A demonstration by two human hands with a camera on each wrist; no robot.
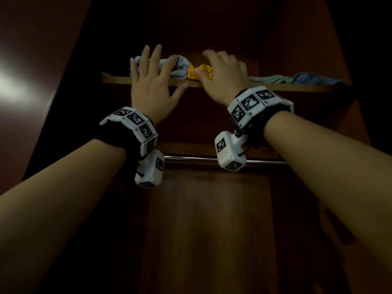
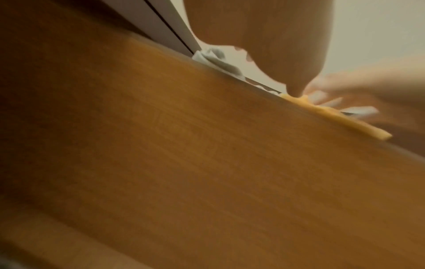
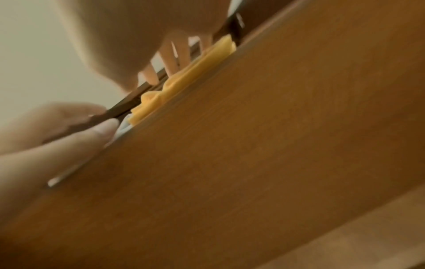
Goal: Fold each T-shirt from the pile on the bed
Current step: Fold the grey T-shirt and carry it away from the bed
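A crumpled yellow T-shirt (image 1: 192, 74) (image 3: 197, 67) lies on a high wooden wardrobe shelf (image 1: 118, 80). Beside it on the left is a light grey garment (image 1: 178, 68) (image 2: 216, 60). My right hand (image 1: 220, 68) reaches over the shelf's edge, its fingers curved over the yellow T-shirt and its thumb against the cloth. My left hand (image 1: 154, 77) is held up in front of the grey garment with fingers spread and straight, the thumb near the shelf's lip. The fingertips of both hands are partly hidden behind the shelf's edge in the wrist views.
More clothes lie along the shelf to the right: a pale green garment (image 1: 269, 79) and a blue one (image 1: 311, 79). A metal hanging rail (image 1: 191, 158) runs below the shelf. Dark wooden wardrobe walls close in on both sides.
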